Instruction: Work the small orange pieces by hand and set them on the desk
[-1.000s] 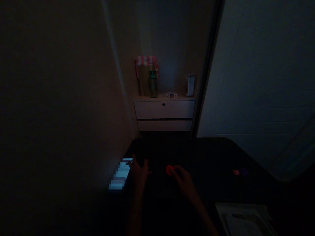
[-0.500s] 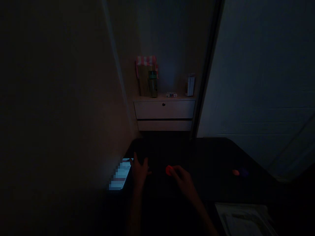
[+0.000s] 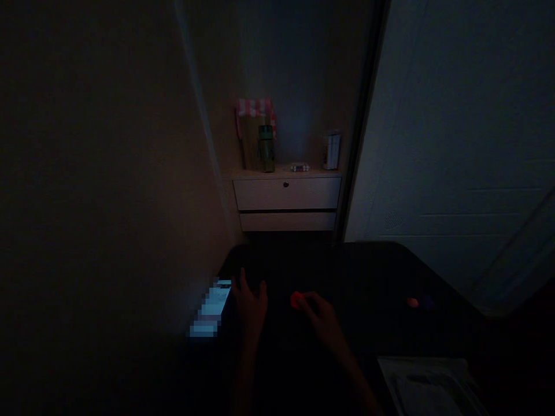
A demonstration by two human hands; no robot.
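Observation:
My right hand (image 3: pixel 321 315) pinches a small glowing red-orange piece (image 3: pixel 296 300) between thumb and fingers over the dark table (image 3: pixel 347 271); its exact kind is too dim to make out. My left hand (image 3: pixel 251 300) has its fingers spread and holds nothing. Just left of it is a lit phone-like screen (image 3: pixel 210 312), its picture blurred into blocks. Farther right on the table lie a small orange lump (image 3: pixel 411 302) and a dark purple lump (image 3: pixel 427 302), side by side.
The room is very dark. Beyond the table stands a white drawer unit (image 3: pixel 286 199) with a green-lidded bottle (image 3: pixel 266 150), a pink checked cloth (image 3: pixel 255 106) and upright white books or boxes (image 3: pixel 332 151). A pale tray or folder (image 3: pixel 427 387) lies at front right.
My left hand has shifted slightly right, away from the lit screen, fingers still spread. The right hand keeps its pinch on the red-orange piece, which appears turned a little.

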